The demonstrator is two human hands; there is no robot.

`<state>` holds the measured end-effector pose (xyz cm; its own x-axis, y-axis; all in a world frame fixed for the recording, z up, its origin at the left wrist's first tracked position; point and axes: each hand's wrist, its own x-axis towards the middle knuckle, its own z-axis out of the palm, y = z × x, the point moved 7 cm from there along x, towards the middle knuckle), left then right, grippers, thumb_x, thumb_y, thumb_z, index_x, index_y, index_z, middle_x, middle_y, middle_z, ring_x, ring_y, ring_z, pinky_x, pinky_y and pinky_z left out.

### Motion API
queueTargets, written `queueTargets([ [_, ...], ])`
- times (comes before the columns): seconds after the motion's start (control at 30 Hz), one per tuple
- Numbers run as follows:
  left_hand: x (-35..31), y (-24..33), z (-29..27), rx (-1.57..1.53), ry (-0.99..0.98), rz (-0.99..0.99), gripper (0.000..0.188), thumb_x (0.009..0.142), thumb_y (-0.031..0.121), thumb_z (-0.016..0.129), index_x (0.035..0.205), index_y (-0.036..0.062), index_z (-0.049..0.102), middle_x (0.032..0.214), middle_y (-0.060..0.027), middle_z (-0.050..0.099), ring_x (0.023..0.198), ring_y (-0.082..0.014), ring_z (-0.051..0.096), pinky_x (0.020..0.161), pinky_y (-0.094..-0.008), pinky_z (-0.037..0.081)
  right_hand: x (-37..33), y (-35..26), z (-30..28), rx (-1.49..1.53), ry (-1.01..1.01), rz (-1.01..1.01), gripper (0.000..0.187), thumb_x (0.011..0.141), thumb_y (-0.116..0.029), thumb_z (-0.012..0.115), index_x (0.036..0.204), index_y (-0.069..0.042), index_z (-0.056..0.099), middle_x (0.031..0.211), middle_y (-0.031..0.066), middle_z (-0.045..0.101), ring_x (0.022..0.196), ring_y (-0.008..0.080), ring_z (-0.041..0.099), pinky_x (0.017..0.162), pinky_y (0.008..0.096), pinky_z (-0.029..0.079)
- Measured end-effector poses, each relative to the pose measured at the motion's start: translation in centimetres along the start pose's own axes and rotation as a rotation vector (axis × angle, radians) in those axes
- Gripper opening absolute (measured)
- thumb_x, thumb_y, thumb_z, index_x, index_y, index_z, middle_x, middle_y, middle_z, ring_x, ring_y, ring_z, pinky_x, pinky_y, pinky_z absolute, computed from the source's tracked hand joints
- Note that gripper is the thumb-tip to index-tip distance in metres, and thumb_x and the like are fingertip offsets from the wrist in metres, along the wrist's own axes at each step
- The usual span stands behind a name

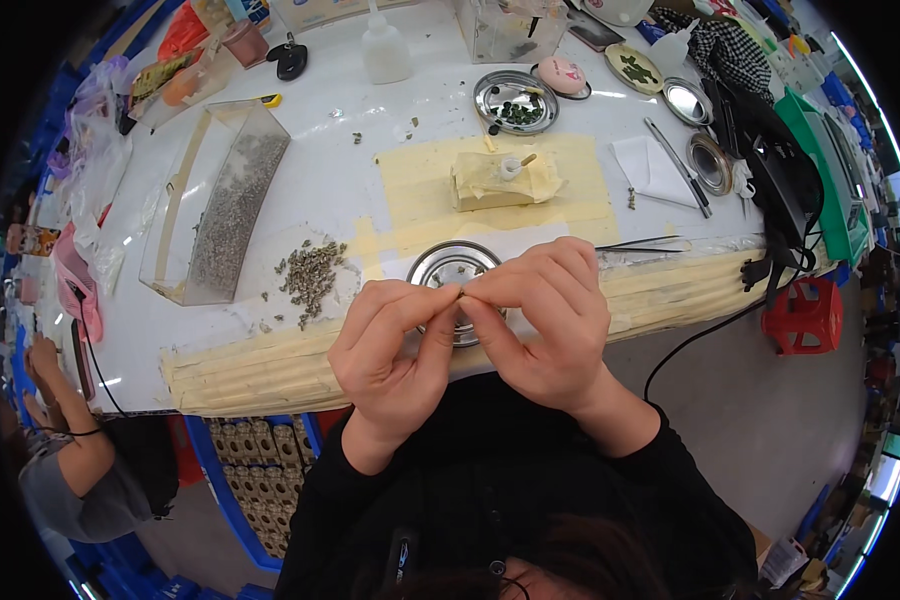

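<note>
My left hand (385, 355) and my right hand (550, 325) meet fingertip to fingertip, each with thumb and forefinger pinched together. Between the tips sits a tiny dark piece (461, 295), too small for me to tell its kind. Just below them on the bench is a round, shiny metal dish (457, 248), partly covered by my fingers. Left of the dish lies a loose heap of small grey-brown parts (312, 278). Beyond my hands stands a block wrapped in cream tape (478, 186), with a small white nozzle-like pot (511, 167) on top.
A clear bin of small grey parts (232, 205) stands at left. Thin dark tweezers (638, 245) lie right of my hands. Farther back are a white squeeze bottle (385, 50) and a metal plate of dark green bits (517, 102). Another person's arm (82, 440) shows at far left.
</note>
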<state>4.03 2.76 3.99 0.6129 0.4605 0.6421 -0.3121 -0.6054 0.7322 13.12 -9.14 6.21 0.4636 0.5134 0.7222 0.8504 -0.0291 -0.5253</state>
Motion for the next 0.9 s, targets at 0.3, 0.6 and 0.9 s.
queueTargets([
  [0.3, 0.2, -0.2, -0.1, -0.122, -0.049, -0.018, 0.021, 0.077, -0.011, 0.076, 0.096, -0.0018, 0.074, 0.084, -0.0091, 0.068, 0.073, -0.0182, 0.062, 0.064, -0.0266, 0.049, -0.5, 2.1, 0.8, 0.363, -0.153, 0.348, 0.005, 0.085, -0.008, 0.073, 0.086, -0.007, 0.068, 0.078, 0.0029, 0.065, 0.073, 0.022, 0.057, 0.075, 0.0335, 0.04],
  [0.6, 0.0, -0.5, 0.1, -0.029, -0.003, -0.055, 0.019, 0.079, -0.01, 0.075, 0.096, -0.0025, 0.073, 0.083, -0.0101, 0.068, 0.074, -0.0186, 0.063, 0.064, -0.0267, 0.049, 0.2, -0.3, 0.2, -0.104, 0.015, -0.068, 0.013, 0.078, -0.009, 0.077, 0.085, -0.011, 0.066, 0.077, -0.0004, 0.062, 0.073, 0.0203, 0.057, 0.075, 0.035, 0.039],
  [0.9, 0.0, -0.5, -0.1, -0.129, -0.036, -0.021, 0.019, 0.078, -0.01, 0.076, 0.096, -0.0017, 0.073, 0.082, -0.0097, 0.068, 0.072, -0.0176, 0.062, 0.063, -0.0262, 0.048, -0.6, 2.2, 1.0, 0.368, -0.15, 0.337, 0.004, 0.086, -0.007, 0.071, 0.086, -0.006, 0.067, 0.079, 0.0036, 0.066, 0.074, 0.0235, 0.058, 0.075, 0.034, 0.04],
])
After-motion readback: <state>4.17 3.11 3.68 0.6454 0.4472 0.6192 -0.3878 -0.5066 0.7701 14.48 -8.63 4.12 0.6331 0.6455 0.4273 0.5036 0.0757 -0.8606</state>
